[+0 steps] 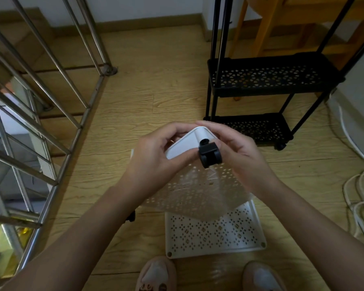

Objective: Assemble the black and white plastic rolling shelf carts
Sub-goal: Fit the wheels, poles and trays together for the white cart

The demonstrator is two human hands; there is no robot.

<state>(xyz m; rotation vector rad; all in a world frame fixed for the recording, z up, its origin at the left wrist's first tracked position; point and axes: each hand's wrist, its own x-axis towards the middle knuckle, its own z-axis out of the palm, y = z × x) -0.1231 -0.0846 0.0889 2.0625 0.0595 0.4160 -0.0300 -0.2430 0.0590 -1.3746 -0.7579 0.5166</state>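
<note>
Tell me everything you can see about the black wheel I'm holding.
The black wheel is a small plastic caster: a rounded roller under a boxy hood, with a short round stem. It sits tilted at a corner of the white tray, stem at the corner socket; whether it is fully seated is unclear. The left hand grips the tray, thumb tip beside the wheel; the right hand curls round the wheel from the other side.

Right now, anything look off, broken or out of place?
Nothing broken or spilled. The white shelf is tilted only because the left hand and right hand hold it, a black wheel at its corner. Loose white cables lie on the floor at right.
</note>
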